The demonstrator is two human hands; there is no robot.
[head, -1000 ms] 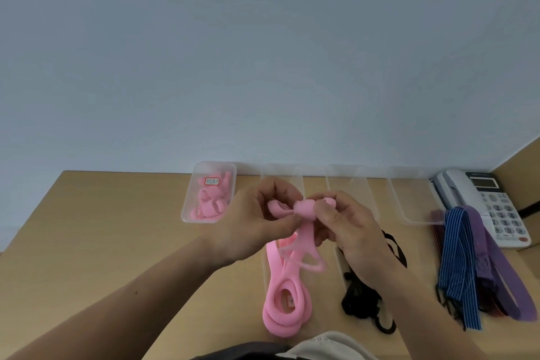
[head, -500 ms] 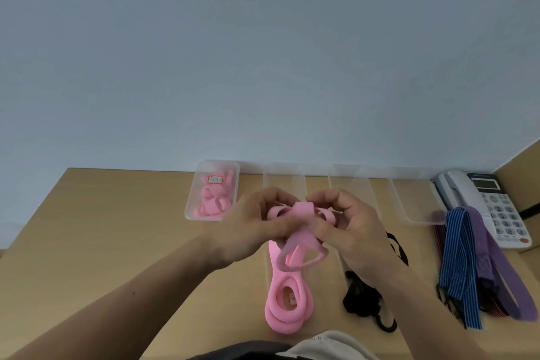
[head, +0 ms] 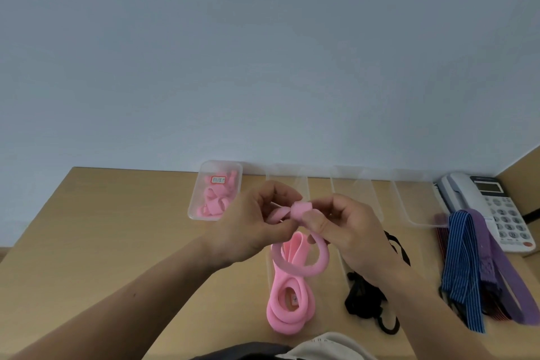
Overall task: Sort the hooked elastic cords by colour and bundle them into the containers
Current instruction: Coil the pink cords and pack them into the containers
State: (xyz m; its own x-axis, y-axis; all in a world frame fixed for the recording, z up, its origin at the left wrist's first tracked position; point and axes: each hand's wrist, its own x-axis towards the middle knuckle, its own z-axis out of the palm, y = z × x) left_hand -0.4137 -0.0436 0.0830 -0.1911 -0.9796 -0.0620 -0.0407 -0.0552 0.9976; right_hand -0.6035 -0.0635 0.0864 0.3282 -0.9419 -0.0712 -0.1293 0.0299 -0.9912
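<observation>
Your left hand [head: 251, 222] and right hand [head: 347, 231] meet above the bench [head: 102, 228]. Both pinch the same pink cord [head: 301, 210]: its wrapped middle sits between your fingertips, and a loop hangs beneath them.

Left of your left hand the bench runs wide to its edge. Beyond that hand, against the wall, stands the container [head: 214, 190] holding pink bundles. Directly under your hands lies a pink coil [head: 289, 307], and under your right wrist lie black cords [head: 362, 298].

Right of your right hand the room narrows. A striped blue cord [head: 461, 257], a purple cord [head: 496, 260] and a telephone [head: 491, 204] crowd the corner.

The three clear containers [head: 415, 202] beyond your hands are faint, and your hands cover parts of two. Your right arm hides part of the black cords. The pink container's label is unreadable. The cloth [head: 321, 345] at the near edge is cut off.
</observation>
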